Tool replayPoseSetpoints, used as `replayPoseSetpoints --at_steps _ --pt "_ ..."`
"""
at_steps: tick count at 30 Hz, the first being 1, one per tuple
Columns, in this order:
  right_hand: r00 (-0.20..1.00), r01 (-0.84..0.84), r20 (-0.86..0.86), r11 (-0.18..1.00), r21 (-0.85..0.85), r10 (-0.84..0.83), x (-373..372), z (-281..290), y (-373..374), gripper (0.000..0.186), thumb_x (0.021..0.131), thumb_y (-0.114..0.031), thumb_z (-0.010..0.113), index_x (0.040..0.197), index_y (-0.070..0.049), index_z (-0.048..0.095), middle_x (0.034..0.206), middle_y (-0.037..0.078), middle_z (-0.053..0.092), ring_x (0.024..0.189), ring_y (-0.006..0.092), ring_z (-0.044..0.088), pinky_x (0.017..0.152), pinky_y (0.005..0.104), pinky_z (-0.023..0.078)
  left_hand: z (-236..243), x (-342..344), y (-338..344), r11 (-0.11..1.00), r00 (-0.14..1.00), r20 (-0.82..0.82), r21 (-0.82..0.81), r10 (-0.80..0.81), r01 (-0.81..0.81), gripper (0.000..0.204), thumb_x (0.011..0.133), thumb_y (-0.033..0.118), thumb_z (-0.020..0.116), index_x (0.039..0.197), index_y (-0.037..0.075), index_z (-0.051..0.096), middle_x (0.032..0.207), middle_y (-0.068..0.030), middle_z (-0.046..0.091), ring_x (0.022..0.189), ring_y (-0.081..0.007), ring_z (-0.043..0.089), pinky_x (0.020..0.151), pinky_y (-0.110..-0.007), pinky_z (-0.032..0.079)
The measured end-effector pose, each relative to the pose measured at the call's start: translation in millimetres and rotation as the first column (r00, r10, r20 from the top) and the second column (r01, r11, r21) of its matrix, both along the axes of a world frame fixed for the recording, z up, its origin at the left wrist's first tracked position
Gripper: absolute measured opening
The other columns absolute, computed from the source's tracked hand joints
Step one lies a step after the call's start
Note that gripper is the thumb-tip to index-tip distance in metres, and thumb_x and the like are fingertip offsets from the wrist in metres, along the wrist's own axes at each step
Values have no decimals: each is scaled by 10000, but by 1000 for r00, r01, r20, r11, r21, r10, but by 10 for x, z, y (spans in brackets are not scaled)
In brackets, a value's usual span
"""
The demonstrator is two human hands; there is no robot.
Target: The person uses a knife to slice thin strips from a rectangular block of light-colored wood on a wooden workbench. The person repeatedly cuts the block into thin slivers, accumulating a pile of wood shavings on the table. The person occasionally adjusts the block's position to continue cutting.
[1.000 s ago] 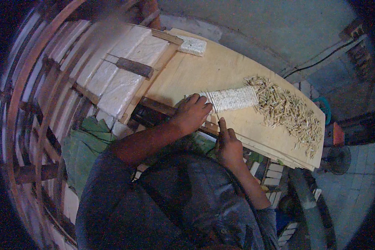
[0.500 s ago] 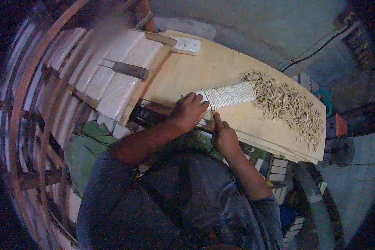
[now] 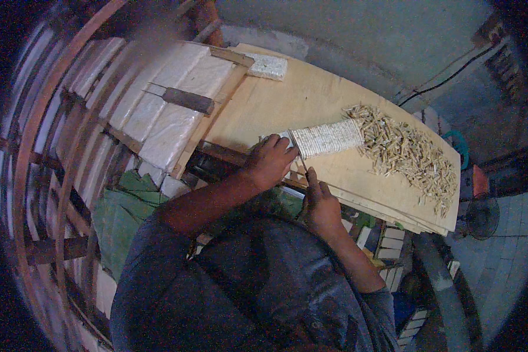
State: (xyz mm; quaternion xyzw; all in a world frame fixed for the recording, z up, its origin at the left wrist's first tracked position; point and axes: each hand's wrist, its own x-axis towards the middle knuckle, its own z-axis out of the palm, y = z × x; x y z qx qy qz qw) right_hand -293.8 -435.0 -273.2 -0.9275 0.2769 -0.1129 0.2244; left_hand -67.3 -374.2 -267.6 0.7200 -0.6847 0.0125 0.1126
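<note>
A white block that looks like tempeh (image 3: 328, 138), cut crosswise into many thin strips, lies on the pale board. My left hand (image 3: 271, 161) holds down its left end, fingers bent over it and partly hiding it. In my right hand (image 3: 321, 202) is a thin-bladed knife (image 3: 303, 163), gripped with the forefinger stretched along it. The blade runs up beside my left fingertips, at the left end of the sliced part. A heap of cut sticks (image 3: 399, 149) touches the block's right end and spreads rightward.
The pale wooden board (image 3: 322, 94) runs along the wall. Another white block (image 3: 268, 67) sits at its far left. Wrapped white slabs (image 3: 173, 126) lie left, with a dark wooden-handled tool with two prongs (image 3: 188, 101) on top. A fan (image 3: 482, 217) stands at the right.
My right hand has drawn back toward me with the knife, showing more of the blade. The left hand keeps its hold on the block. The whole view has shifted slightly.
</note>
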Motion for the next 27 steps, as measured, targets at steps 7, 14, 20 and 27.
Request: replayPoseSetpoints --at_steps 7,14,20,27 --pt "998 -15 -61 999 48 18 228 -239 -136 804 896 -26 626 1627 -55 292 1042 289 663 769 483 686 680 546 583 -116 4 -25 998 998 59 -57 -9 13 408 886 242 735 1253 75 676 1207 -162 634 1167 -369 578 996 -484 523" --pt "998 18 -64 999 47 -15 106 -128 -74 808 887 -6 626 1626 -63 303 1065 291 675 816 471 703 689 540 591 -171 72 -32 966 998 67 -256 -5 22 338 809 204 771 1126 110 702 1048 -102 626 1050 -311 610 843 -445 578" --pt "1000 16 4 1000 -9 -16 12 23 22 839 891 -6 641 1642 -82 276 1042 269 672 791 449 704 661 535 590 42 19 35 999 999 38 -53 12 -10 371 901 258 711 1223 73 698 1174 -144 642 1113 -348 590 996 -478 506" --pt "1000 4 -19 999 38 -3 63 -42 32 814 892 -11 644 1626 -50 293 1012 272 664 792 457 702 658 543 583 -82 17 55 984 999 52 -177 9 0 356 829 243 756 1153 106 707 1099 -103 623 1077 -309 588 904 -456 535"
